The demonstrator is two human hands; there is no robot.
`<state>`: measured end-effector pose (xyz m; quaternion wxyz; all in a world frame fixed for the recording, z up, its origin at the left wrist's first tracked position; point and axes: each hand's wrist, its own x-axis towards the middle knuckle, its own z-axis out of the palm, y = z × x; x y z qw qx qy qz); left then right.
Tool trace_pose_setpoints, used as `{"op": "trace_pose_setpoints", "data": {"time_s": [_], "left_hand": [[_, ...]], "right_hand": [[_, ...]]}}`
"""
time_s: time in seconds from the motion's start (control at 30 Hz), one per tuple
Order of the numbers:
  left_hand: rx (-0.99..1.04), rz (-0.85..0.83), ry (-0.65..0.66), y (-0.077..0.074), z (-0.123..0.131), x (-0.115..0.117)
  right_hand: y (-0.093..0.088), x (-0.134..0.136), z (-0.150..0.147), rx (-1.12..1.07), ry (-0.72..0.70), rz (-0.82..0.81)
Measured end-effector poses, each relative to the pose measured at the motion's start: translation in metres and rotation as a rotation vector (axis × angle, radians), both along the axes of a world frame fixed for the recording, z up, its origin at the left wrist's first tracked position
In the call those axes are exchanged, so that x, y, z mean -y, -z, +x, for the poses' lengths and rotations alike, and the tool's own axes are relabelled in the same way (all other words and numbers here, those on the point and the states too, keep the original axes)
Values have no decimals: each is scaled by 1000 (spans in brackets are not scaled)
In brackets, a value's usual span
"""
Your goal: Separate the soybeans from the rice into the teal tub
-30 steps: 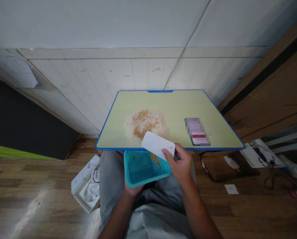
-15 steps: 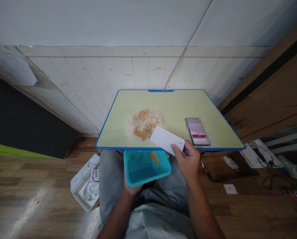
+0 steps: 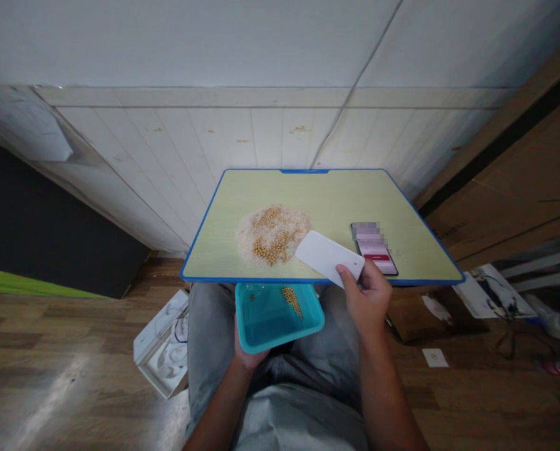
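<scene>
My right hand (image 3: 367, 294) pinches a flat white card (image 3: 329, 255) between thumb and fingers, over the table's front edge. The card's far end comes close to a pile of white rice (image 3: 249, 235) mixed with yellow soybeans (image 3: 273, 250). My left hand (image 3: 249, 354) grips a teal plastic container (image 3: 270, 322) from below, just under the table edge and above my lap; its fingers are mostly hidden. A small cluster of soybeans (image 3: 292, 300) lies inside the container, with one or two more near its left side.
The low table (image 3: 341, 194) has a pale green top and a blue rim. A phone (image 3: 378, 257) with a lit screen lies on its right part. A white box (image 3: 162, 351) sits on the floor at left; cardboard boxes (image 3: 510, 163) stand at right. A wall rises behind the table.
My right hand has moved right and slightly up with the card, away from the pile. My left hand and the container have hardly moved.
</scene>
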<state>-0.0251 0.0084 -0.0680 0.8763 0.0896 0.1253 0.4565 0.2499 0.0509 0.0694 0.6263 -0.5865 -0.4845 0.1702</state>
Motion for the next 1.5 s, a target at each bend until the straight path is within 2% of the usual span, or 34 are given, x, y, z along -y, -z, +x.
{"op": "trace_pose_setpoints", "data": {"time_s": [0.3,0.53,0.7,1.03,1.27,1.5], "left_hand": [[-62,-71,-54,-4,3,-1],[-356,-277,-125,-29,16,-7],[-361,-348,-128,-40,18,-9],[-366,-425,-158,-57,21,-7],[-318,-413,-137,-57,19,-8],[-277,-318,-88,-49,18,-7]], "right_hand": [[-5,-4,-13,5,-7,43],[-16,-8,-19,126,-62,32],[-22,-6,-20,170,-87,32],[-20,-5,-17,146,-122,24],[-19,-1,-17,114,-106,20],[-21,-1,-17,91,-121,24]]}}
